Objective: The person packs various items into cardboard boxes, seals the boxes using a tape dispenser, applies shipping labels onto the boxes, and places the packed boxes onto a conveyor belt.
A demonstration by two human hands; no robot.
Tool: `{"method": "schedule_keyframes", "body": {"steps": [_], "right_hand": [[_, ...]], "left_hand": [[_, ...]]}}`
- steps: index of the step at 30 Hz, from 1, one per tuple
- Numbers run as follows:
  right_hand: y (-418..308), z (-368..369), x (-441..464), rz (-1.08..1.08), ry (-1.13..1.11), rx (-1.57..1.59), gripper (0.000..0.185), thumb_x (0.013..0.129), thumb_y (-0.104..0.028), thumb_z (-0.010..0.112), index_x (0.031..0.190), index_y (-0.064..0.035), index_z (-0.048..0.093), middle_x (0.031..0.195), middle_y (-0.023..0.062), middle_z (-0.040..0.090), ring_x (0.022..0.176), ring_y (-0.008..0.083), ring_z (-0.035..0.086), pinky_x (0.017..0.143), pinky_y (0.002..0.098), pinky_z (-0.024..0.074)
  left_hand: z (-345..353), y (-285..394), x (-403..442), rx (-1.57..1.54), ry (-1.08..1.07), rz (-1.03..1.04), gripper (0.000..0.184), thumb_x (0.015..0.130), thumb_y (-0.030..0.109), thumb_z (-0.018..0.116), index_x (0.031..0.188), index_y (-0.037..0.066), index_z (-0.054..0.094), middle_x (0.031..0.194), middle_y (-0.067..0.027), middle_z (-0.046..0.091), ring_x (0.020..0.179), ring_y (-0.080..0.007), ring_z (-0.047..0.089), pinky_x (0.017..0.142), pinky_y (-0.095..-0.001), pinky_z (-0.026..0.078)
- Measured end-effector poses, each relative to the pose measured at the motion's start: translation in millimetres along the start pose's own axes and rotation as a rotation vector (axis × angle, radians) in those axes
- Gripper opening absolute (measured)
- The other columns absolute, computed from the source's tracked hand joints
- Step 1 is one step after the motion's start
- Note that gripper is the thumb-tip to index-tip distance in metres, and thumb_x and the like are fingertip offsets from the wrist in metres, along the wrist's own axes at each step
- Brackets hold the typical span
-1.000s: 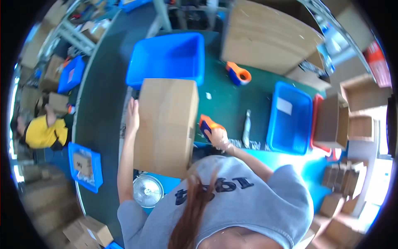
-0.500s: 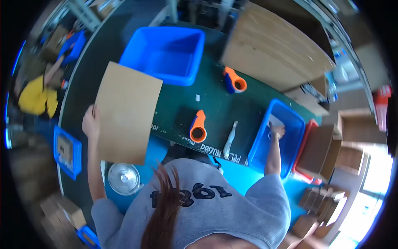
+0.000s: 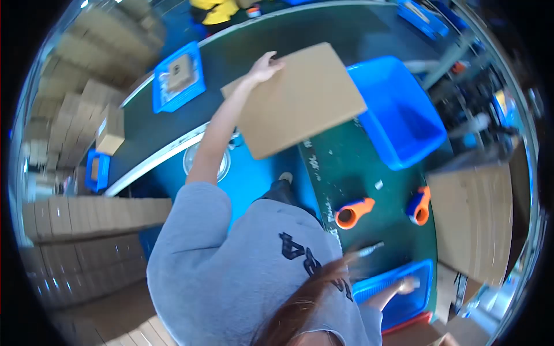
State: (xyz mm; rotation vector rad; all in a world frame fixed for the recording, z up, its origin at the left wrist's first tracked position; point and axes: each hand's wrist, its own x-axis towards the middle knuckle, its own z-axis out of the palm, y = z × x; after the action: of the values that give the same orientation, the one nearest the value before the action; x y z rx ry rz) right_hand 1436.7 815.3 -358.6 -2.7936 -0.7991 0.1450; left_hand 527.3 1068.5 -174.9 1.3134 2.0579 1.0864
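My left hand (image 3: 266, 68) is on the near-left edge of a closed cardboard box (image 3: 303, 101), its fingers and thumb round the edge. The box hangs tilted beside a large empty blue bin (image 3: 398, 112) and overlaps its rim. My right hand (image 3: 407, 284) is inside a shallower blue bin (image 3: 426, 297), its fingers closed at a small whitish thing too blurred to make out. Between the bins, two orange and blue tape dispensers (image 3: 354, 213) (image 3: 419, 206) lie on the green table (image 3: 398, 242), with a thin pale object (image 3: 369, 249) near my hair.
A blue basket (image 3: 199, 86) with a small carton stands on the dark conveyor (image 3: 138, 130). A large carton (image 3: 473, 219) stands on the right. Stacked cartons (image 3: 86, 216) line the left. A round metal fan (image 3: 187, 161) is below the box. A person in yellow (image 3: 216, 11) is beyond the conveyor.
The view has swung round to the left. My right hand has let go of the tape dispenser and moved into the shallower bin. The box has been lifted and tilted by my left hand.
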Motion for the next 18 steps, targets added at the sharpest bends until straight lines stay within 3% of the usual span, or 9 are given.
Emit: {"method": "schedule_keyframes", "body": {"steps": [1, 3, 6, 9, 14, 16, 18], "right_hand": [[-1.3, -8.2, -5.9, 0.006, 0.040, 0.052, 0.032, 0.092, -0.038, 0.046, 0.096, -0.0086, 0.058, 0.090, 0.0145, 0.065, 0.071, 0.0358, 0.065, 0.061, 0.0464, 0.0530], [-33.0, -27.5, -41.6, 0.136, 0.175, 0.261, 0.035, 0.088, -0.039, 0.051, 0.098, -0.0073, 0.059, 0.091, 0.0150, 0.066, 0.073, 0.0344, 0.064, 0.063, 0.0440, 0.0533], [-116.5, -66.8, -112.1, 0.258, 0.335, 0.667, 0.040, 0.083, -0.041, 0.058, 0.101, -0.0052, 0.062, 0.092, 0.0159, 0.066, 0.075, 0.0324, 0.064, 0.065, 0.0403, 0.0537], [-202.1, -95.4, -171.1, 0.296, 0.410, 0.981, 0.048, 0.077, -0.043, 0.066, 0.103, -0.0032, 0.064, 0.094, 0.0167, 0.066, 0.077, 0.0304, 0.064, 0.067, 0.0366, 0.0541], [-360.0, -75.0, -222.8, 0.107, 0.202, 1.284, 0.049, 0.077, -0.037, 0.072, 0.111, -0.0022, 0.063, 0.099, 0.0150, 0.066, 0.082, 0.0255, 0.065, 0.065, 0.0300, 0.0536], [-405.1, -73.9, -249.5, 0.091, 0.196, 1.330, 0.048, 0.079, -0.033, 0.072, 0.114, -0.0031, 0.061, 0.101, 0.0137, 0.065, 0.084, 0.0250, 0.065, 0.063, 0.0278, 0.0527], [-436.0, -71.1, -258.9, 0.018, 0.031, 1.327, 0.042, 0.080, -0.031, 0.071, 0.112, -0.0053, 0.061, 0.103, 0.0132, 0.065, 0.087, 0.0243, 0.065, 0.065, 0.0297, 0.0529]], "left_hand": [[-17.3, 6.2, -8.6, -0.217, 0.075, -0.151, 0.058, 0.083, 0.032, 0.066, 0.128, -0.001, 0.050, 0.111, -0.0125, 0.061, 0.099, -0.0209, 0.059, 0.085, -0.0319, 0.046], [-62.1, -31.3, -3.8, -0.298, 0.134, -0.176, 0.061, 0.084, 0.042, 0.063, 0.130, 0.003, 0.050, 0.112, -0.0114, 0.059, 0.103, -0.0218, 0.056, 0.091, -0.0354, 0.042], [-124.9, -102.4, -20.2, -0.745, 0.322, -0.401, 0.063, 0.081, 0.035, 0.066, 0.132, 0.004, 0.046, 0.117, -0.0157, 0.056, 0.107, -0.0264, 0.053, 0.095, -0.0396, 0.039], [-173.2, -179.6, -40.2, -0.855, 0.567, -0.601, 0.060, 0.080, 0.032, 0.066, 0.129, 0.003, 0.047, 0.115, -0.0156, 0.056, 0.105, -0.0262, 0.054, 0.093, -0.0391, 0.041], [-225.2, -280.0, -36.4, -0.816, 0.793, -0.813, 0.055, 0.079, 0.028, 0.065, 0.125, 0.002, 0.048, 0.112, -0.0154, 0.056, 0.102, -0.0258, 0.054, 0.090, -0.0384, 0.042], [-237.9, -307.9, -19.5, -0.792, 0.817, -0.851, 0.053, 0.079, 0.027, 0.064, 0.123, 0.002, 0.049, 0.111, -0.0153, 0.056, 0.100, -0.0257, 0.054, 0.089, -0.0381, 0.043], [-251.8, -330.0, -4.3, -0.763, 0.829, -0.871, 0.051, 0.078, 0.025, 0.064, 0.121, 0.001, 0.049, 0.109, -0.0153, 0.056, 0.099, -0.0255, 0.054, 0.088, -0.0378, 0.044]]}}
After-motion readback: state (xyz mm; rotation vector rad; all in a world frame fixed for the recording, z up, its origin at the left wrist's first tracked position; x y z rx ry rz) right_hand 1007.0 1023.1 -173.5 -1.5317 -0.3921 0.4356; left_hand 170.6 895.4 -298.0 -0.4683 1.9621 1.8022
